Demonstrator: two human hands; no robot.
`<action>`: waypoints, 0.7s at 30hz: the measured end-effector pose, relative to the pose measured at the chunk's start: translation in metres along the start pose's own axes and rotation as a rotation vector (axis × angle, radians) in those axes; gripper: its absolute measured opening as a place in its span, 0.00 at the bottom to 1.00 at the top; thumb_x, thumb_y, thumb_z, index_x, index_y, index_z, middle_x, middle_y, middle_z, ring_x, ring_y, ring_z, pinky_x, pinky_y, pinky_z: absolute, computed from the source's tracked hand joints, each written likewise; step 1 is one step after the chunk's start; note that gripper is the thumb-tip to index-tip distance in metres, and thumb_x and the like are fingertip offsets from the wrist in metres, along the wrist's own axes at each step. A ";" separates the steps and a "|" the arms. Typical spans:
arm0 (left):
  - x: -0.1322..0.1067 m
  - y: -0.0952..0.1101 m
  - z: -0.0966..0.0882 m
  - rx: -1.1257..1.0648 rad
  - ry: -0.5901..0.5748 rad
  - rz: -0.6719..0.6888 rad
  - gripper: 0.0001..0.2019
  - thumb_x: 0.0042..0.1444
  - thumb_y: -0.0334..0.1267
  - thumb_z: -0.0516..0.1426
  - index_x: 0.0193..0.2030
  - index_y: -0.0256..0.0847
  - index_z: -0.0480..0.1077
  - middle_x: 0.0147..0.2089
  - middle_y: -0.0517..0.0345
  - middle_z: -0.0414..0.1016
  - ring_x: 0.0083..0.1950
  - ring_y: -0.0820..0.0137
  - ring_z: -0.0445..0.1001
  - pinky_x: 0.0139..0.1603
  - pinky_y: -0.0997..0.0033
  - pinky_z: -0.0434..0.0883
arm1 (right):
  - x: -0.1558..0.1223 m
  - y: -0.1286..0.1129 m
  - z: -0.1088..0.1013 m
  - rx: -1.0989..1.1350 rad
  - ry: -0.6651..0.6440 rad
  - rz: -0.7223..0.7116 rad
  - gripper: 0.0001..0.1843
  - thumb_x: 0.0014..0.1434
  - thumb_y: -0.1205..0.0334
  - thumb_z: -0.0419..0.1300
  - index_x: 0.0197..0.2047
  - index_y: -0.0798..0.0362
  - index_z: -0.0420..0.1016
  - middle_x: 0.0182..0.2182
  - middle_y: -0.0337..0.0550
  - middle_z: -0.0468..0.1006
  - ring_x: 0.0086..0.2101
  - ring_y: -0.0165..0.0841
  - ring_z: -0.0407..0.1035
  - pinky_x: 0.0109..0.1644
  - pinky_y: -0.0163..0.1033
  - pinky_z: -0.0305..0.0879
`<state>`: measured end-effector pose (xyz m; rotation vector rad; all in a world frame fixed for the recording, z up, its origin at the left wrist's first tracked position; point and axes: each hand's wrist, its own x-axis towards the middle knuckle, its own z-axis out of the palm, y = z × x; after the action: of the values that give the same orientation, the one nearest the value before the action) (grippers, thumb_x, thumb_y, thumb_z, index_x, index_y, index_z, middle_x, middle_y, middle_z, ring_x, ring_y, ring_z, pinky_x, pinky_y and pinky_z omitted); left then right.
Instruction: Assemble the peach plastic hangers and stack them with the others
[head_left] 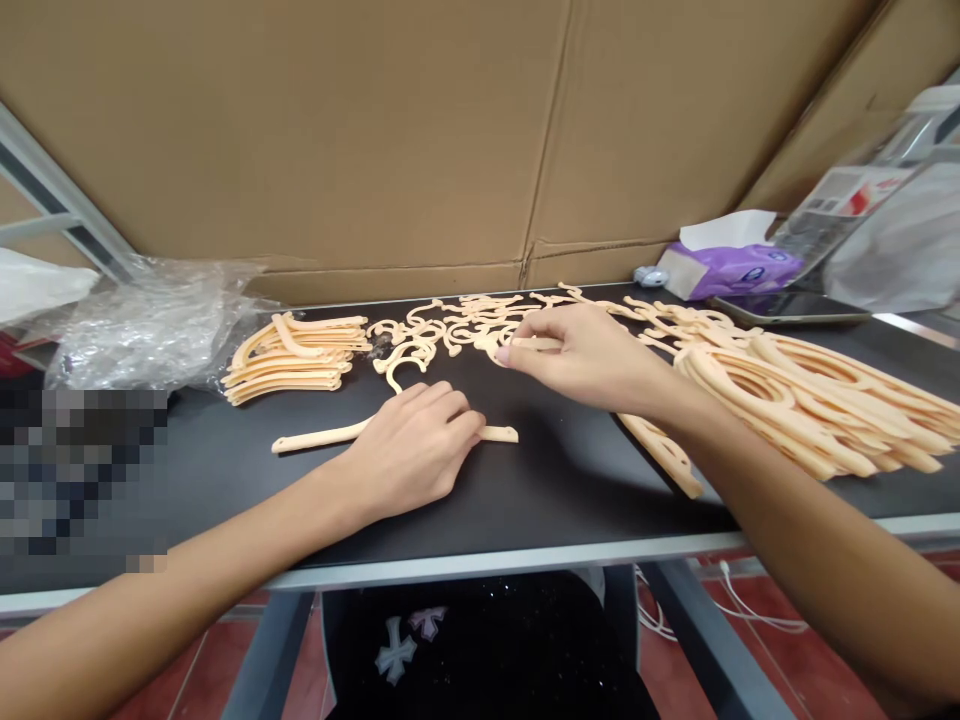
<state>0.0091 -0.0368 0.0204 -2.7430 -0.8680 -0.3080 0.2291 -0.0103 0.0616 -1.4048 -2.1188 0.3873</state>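
My left hand (424, 440) is closed over the middle of a cream plastic clothes hanger (319, 438) lying on the black tabletop. Both bar ends stick out past the hand, and a hook rises behind the knuckles. To the right and farther back, my right hand (574, 350) pinches a small cream hanger part, mostly hidden by the fingers. It is at the near edge of a loose heap of cream hooks (480, 312). Left of the heap, curved hanger arms (292, 360) lie stacked. Under my right forearm is another flat hanger piece (664, 455).
A large pile of flat hanger pieces (810, 400) covers the right side. Behind it are a purple tissue pack (739, 265) and a dark flat device (795, 308). Clear plastic bags (150, 320) lie at left. A cardboard panel (360, 130) closes off the back.
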 end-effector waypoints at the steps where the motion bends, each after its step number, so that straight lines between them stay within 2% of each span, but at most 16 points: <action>1: -0.001 -0.001 0.001 -0.030 0.000 -0.010 0.13 0.70 0.34 0.49 0.42 0.37 0.76 0.40 0.51 0.77 0.41 0.61 0.73 0.41 0.60 0.69 | 0.000 0.001 -0.001 -0.015 -0.049 0.002 0.16 0.60 0.51 0.60 0.26 0.53 0.74 0.22 0.36 0.71 0.25 0.29 0.60 0.31 0.38 0.51; 4: -0.002 -0.003 0.003 -0.126 0.014 -0.022 0.13 0.70 0.34 0.49 0.42 0.36 0.76 0.40 0.50 0.77 0.42 0.62 0.73 0.41 0.61 0.70 | 0.000 0.004 -0.004 -0.043 -0.189 0.024 0.19 0.59 0.50 0.60 0.22 0.53 0.73 0.19 0.35 0.69 0.24 0.29 0.59 0.29 0.39 0.50; 9: -0.004 -0.004 0.005 -0.221 0.090 -0.021 0.12 0.69 0.34 0.50 0.42 0.35 0.76 0.39 0.50 0.76 0.40 0.64 0.73 0.40 0.64 0.71 | 0.000 0.002 -0.008 0.002 -0.252 0.042 0.15 0.58 0.53 0.61 0.27 0.51 0.81 0.25 0.37 0.79 0.29 0.32 0.69 0.33 0.38 0.58; 14: -0.006 -0.006 0.006 -0.245 0.124 -0.030 0.10 0.68 0.33 0.51 0.42 0.36 0.75 0.38 0.53 0.75 0.39 0.65 0.72 0.38 0.65 0.71 | 0.000 0.001 -0.013 -0.022 -0.295 0.035 0.21 0.55 0.42 0.63 0.26 0.52 0.81 0.23 0.37 0.76 0.27 0.30 0.65 0.31 0.37 0.56; 21: -0.006 -0.005 0.007 -0.318 0.115 -0.123 0.07 0.65 0.31 0.52 0.39 0.37 0.72 0.37 0.55 0.73 0.37 0.67 0.72 0.36 0.68 0.70 | 0.000 0.006 -0.012 -0.081 -0.440 0.013 0.19 0.56 0.46 0.62 0.25 0.52 0.80 0.21 0.36 0.73 0.26 0.29 0.62 0.29 0.37 0.54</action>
<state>0.0018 -0.0342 0.0133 -2.9231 -1.0368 -0.6746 0.2409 -0.0082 0.0682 -1.4831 -2.4976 0.6748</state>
